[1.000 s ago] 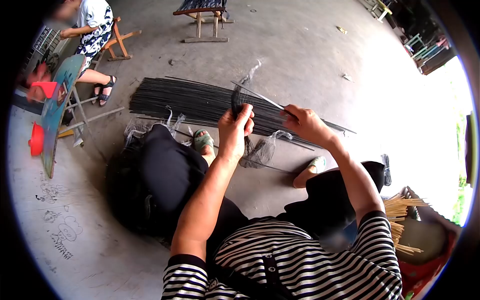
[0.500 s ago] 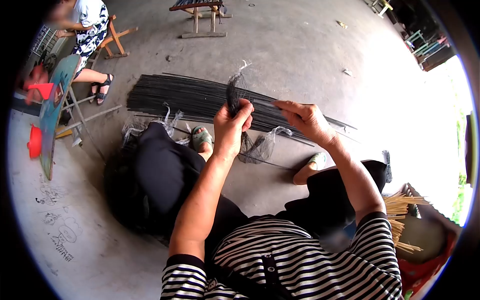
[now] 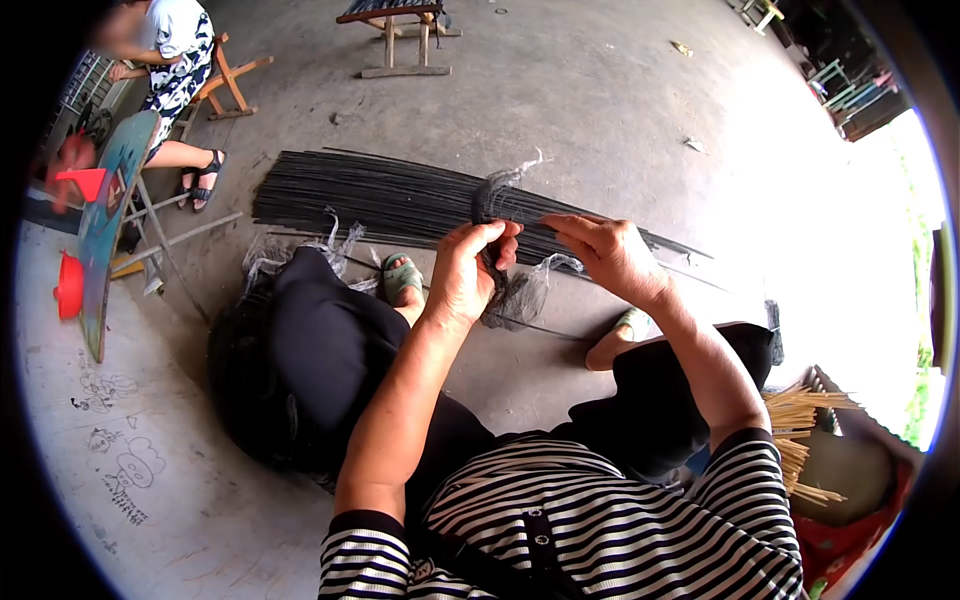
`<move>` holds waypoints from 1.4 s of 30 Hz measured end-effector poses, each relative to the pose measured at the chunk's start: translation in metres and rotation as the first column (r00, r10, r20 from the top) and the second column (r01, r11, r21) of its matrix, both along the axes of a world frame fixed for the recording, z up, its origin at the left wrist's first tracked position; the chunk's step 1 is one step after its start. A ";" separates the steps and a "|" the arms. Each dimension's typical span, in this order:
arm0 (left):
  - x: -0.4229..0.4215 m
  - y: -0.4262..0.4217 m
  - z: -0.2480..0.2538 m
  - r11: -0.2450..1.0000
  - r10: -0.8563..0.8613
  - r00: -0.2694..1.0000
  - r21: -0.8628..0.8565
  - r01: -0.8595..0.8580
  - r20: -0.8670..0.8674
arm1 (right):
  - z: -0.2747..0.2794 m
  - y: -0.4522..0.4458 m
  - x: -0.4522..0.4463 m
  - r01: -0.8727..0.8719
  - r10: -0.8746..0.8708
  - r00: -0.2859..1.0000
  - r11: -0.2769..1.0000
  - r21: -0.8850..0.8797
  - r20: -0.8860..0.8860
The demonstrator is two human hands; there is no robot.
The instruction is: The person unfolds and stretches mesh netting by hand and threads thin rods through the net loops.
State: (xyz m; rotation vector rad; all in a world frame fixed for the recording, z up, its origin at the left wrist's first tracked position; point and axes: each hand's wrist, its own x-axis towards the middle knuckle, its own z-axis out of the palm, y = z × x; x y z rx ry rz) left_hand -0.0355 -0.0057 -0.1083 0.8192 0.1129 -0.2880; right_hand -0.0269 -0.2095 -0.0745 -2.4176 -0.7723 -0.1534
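Note:
My left hand is closed around a gathered bunch of dark, fine netting. A pale, wispy end of it sticks up above the fist, and loose dark mesh hangs below. My right hand is to the right of the bunch, level with it, thumb and fingertips pressed together and pointing at it. Whether a thin strand is pinched there is too fine to see. On the floor beyond both hands lies a wide spread of long black rods, with pale, crumpled netting near my left foot.
A seated person is at the upper left beside a wooden stool. A tilted board and a red container stand on the left. A wooden frame is at the back. Yellowish sticks lie at my right.
The bunch's upper end has swung to the right and bent over. My left hand has turned slightly, and my right hand has moved a little left and down, with its fingers more folded.

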 end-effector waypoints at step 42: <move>-0.002 0.004 -0.019 0.995 -0.006 1.000 -0.101 0.003 -0.023 | -0.007 0.011 -0.005 0.000 -0.008 0.994 0.997 0.078 0.113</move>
